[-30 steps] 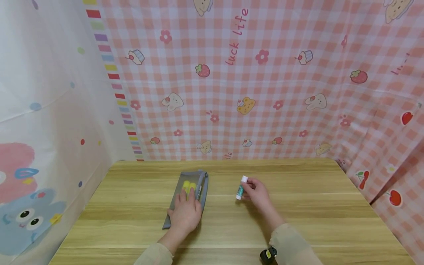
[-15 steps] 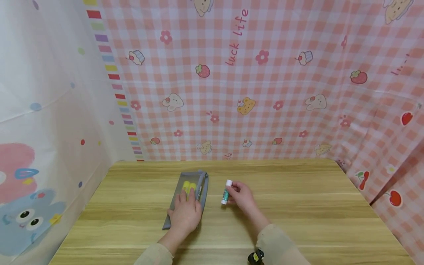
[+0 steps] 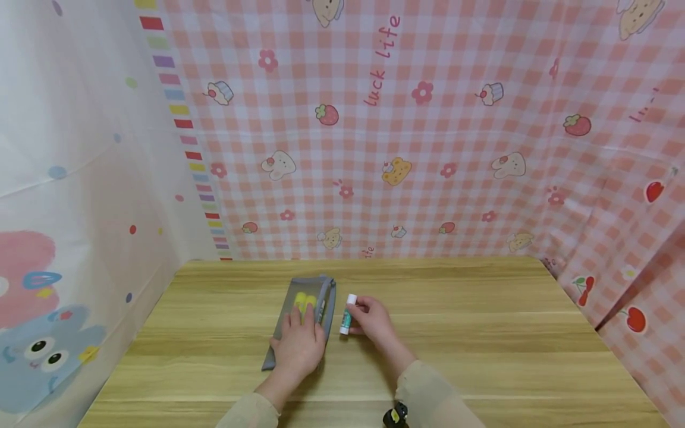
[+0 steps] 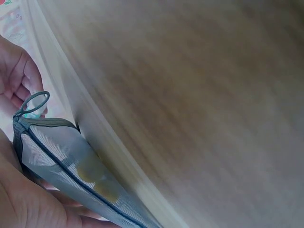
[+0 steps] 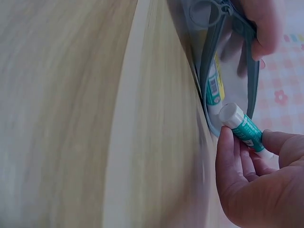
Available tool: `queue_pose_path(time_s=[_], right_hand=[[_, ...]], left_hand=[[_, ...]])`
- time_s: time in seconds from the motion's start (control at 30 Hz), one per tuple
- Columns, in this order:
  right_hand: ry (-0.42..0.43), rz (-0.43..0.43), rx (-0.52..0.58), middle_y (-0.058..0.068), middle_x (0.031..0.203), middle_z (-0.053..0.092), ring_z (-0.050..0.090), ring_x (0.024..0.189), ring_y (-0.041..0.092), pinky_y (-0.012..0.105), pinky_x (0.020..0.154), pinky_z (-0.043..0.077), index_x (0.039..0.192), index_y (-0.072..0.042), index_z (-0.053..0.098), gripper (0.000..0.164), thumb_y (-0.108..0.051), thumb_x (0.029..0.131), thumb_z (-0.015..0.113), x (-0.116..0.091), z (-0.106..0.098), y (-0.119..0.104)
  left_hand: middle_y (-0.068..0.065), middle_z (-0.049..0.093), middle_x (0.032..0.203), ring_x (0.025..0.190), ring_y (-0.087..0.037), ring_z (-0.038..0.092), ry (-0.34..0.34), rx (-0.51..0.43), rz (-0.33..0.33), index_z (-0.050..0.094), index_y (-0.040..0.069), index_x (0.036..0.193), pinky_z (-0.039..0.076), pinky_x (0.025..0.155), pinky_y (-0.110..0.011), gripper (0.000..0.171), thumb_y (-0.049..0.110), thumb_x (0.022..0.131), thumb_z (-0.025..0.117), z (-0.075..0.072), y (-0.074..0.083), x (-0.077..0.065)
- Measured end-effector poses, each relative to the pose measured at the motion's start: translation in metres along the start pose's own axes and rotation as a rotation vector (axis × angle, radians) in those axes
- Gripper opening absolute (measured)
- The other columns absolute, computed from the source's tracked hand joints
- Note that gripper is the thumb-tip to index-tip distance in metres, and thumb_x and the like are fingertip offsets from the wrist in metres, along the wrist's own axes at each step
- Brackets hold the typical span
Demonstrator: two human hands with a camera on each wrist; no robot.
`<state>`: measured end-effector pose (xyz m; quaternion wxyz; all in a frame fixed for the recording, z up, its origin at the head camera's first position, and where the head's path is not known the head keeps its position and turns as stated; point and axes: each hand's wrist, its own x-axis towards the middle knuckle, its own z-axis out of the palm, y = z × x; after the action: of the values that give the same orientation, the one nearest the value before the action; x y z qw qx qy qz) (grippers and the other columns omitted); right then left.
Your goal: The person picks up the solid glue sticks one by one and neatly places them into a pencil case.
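Observation:
A grey mesh pouch lies on the table with yellow-capped glue sticks inside. My left hand rests on the pouch, its fingers extended over the mesh. Seen from the right wrist, the pouch's mouth gapes, and a teal and white glue stick shows inside. Just right of that mouth, my right hand pinches another teal glue stick with white ends between thumb and fingers. It is tilted, one end close to the opening. In the left wrist view, most of the right hand's stick is hidden.
The wooden table stretches out on both sides of the hands. A pink checked cloth hangs behind its far edge, and a white printed cloth hangs at the left. A black device sits at the right wrist.
My right hand has moved left with the glue stick, from well right of the pouch to close beside its mouth. The left hand and pouch have stayed in place.

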<state>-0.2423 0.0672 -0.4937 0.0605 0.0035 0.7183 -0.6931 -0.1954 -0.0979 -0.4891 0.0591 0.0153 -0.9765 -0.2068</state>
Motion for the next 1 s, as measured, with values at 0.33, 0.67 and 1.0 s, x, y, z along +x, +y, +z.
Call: queue_pose_path(time_s=[0.33, 0.67, 1.0], right_hand=[[-0.017, 0.012, -0.043, 0.015, 0.094, 0.063, 0.064, 0.071, 0.015, 0.035, 0.062, 0.059, 0.12, 0.015, 0.056, 0.033, -0.008, 0.097, 0.062, 0.004, 0.02, 0.003], [0.001, 0.058, -0.059, 0.017, 0.097, 0.065, 0.064, 0.072, 0.016, 0.033, 0.061, 0.059, 0.12, 0.015, 0.057, 0.033, -0.008, 0.097, 0.061, 0.008, 0.03, 0.001], [-0.042, 0.075, -0.017, 0.023, 0.098, 0.067, 0.068, 0.077, 0.021, 0.037, 0.067, 0.059, 0.121, 0.017, 0.055, 0.032, -0.002, 0.096, 0.059, 0.007, 0.035, -0.001]], left_hand=[[-0.029, 0.037, 0.15, 0.135, -0.051, 0.033, 0.003, -0.006, -0.002, 0.045, 0.005, 0.148, 0.026, 0.087, -0.084, 0.055, 0.031, 0.1, 0.038, 0.0, -0.001, 0.0], [-0.028, 0.037, 0.15, 0.135, -0.051, 0.033, -0.004, 0.012, -0.007, 0.044, 0.006, 0.148, 0.026, 0.087, -0.084, 0.055, 0.032, 0.1, 0.039, 0.002, -0.001, 0.001], [-0.029, 0.037, 0.15, 0.136, -0.05, 0.033, -0.008, 0.005, -0.003, 0.044, 0.006, 0.148, 0.026, 0.088, -0.084, 0.055, 0.031, 0.1, 0.039, 0.001, -0.001, 0.001]])
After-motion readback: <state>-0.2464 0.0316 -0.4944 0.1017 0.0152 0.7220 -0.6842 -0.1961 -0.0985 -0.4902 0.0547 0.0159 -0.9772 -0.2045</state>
